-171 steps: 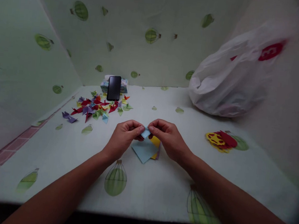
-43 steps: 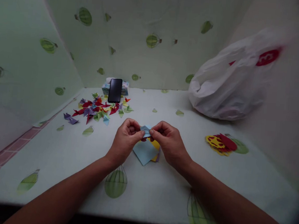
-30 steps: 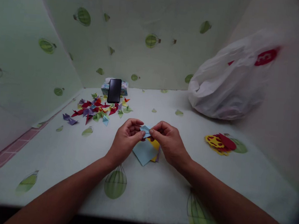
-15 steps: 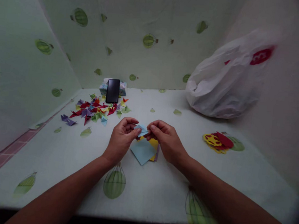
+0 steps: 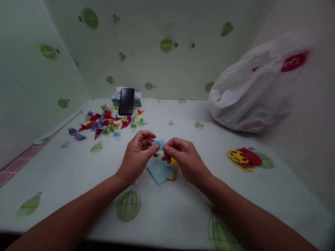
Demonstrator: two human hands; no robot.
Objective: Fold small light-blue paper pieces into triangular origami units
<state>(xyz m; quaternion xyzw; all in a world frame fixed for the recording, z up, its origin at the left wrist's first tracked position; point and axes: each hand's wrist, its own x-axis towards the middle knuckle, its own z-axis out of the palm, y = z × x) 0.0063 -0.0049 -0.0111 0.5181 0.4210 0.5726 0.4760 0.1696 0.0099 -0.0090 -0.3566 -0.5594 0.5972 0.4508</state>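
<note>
In the middle of the table, the left hand and the right hand pinch a small blue paper between them. The left thumb presses on its left side, with the fingers bent behind. The right thumb and pointing finger nip its right edge. The paper sits right between the two thumb tips, up above a blue square that lies with one corner toward the person. The small paper is folded thin and flat, with pointy corners.

Under the blue square, yellow paper peeks out, and a thin bit of purple shows too. The table cover is pale and looks smooth, with green striped balloons on it.

Off to the left is a messy heap of folded paper shapes, sharp and pointy, in many colors. Behind them a shiny black phone leans on a tissue box. To the right are flat red and yellow cutouts, and behind those sits a big, crinkly white plastic bag.
</note>
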